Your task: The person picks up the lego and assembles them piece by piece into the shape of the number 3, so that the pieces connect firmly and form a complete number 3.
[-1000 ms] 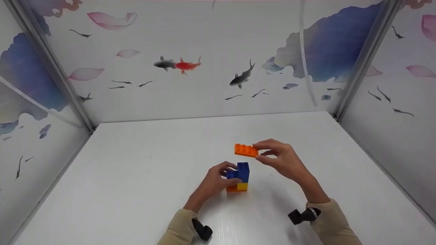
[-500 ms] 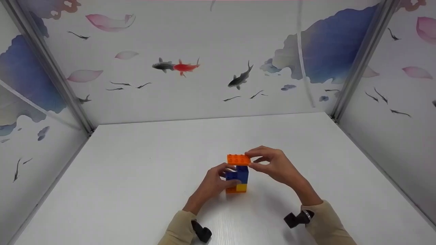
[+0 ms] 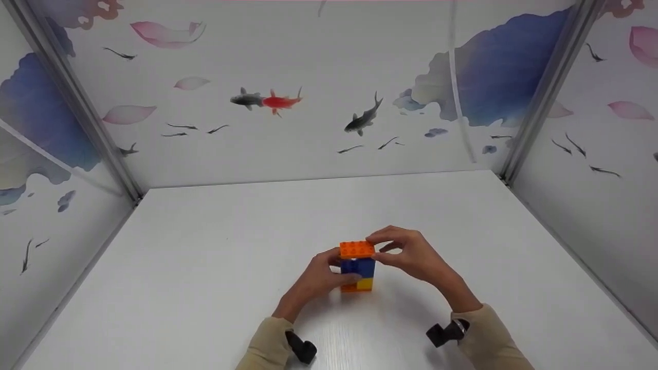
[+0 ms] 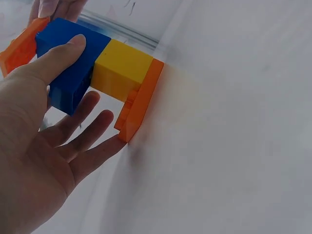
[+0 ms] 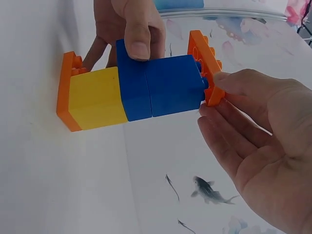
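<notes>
A brick stack [image 3: 358, 272] stands on the table [image 3: 205, 267] just below the centre of the head view. A flat plate [image 3: 357, 249] sits on top of the stack, another flat plate [image 4: 139, 102] lies at its bottom against the table. The left hand [image 3: 314, 280] is at the stack's left side, thumb across its front. The right hand [image 3: 411, 254] is to the right, fingers at the top plate's right edge. Walls [image 3: 308, 103] rise behind and at both sides.
</notes>
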The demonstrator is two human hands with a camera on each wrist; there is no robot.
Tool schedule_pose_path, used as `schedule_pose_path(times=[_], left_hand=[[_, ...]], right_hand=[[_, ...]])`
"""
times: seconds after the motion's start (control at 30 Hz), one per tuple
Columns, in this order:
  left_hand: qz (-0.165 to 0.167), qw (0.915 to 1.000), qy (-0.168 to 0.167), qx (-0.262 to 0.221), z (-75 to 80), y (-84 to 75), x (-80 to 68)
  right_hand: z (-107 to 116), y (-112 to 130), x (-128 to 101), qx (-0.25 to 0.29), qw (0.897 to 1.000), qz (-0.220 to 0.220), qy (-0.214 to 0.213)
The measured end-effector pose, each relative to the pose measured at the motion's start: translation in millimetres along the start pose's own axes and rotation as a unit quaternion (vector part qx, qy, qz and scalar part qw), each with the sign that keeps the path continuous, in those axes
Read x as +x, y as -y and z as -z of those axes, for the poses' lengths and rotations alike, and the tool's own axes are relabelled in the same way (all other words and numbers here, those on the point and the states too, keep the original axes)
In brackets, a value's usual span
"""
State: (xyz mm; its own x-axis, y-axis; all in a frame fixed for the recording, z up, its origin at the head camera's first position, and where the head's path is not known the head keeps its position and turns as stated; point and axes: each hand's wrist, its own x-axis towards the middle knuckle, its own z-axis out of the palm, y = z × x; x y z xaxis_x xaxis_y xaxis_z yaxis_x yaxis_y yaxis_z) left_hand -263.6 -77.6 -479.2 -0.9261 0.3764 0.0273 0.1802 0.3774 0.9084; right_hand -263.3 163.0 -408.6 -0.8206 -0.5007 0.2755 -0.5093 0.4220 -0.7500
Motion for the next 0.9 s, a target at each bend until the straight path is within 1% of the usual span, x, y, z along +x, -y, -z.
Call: schedule_pose_path(times=[0.17, 0.27, 0.4, 0.63, 0.9], left_hand=[[-0.010, 0.9995, 0.030, 0.009, 9.9, 0.6, -1.5], [-0.012, 0.9991, 0.040, 0.011, 13.3, 1.7, -1.8], [-0.003, 0.9993, 0.035, 0.013, 13.7, 4.5, -1.1], [0.000, 0.9997, 0.021, 0.009, 12.3, 5.9, -0.2], [0.014, 0.9998, 0.016, 0.006, 12.1, 5.4, -0.3]], right_hand=[[-1.3, -1.2, 0.9, -0.001, 1.000, -0.005, 0.006], [-1.7, -2.3, 0.8, -0.001, 1.000, -0.012, 0.008], [-1.5, -2.1, 0.3, 0.002, 1.000, -0.017, 0.008], [-0.3, -0.6, -0.7, -0.016, 1.000, -0.003, 0.017], [-1.2, 0.7, -1.6, -0.019, 0.999, -0.015, 0.022]])
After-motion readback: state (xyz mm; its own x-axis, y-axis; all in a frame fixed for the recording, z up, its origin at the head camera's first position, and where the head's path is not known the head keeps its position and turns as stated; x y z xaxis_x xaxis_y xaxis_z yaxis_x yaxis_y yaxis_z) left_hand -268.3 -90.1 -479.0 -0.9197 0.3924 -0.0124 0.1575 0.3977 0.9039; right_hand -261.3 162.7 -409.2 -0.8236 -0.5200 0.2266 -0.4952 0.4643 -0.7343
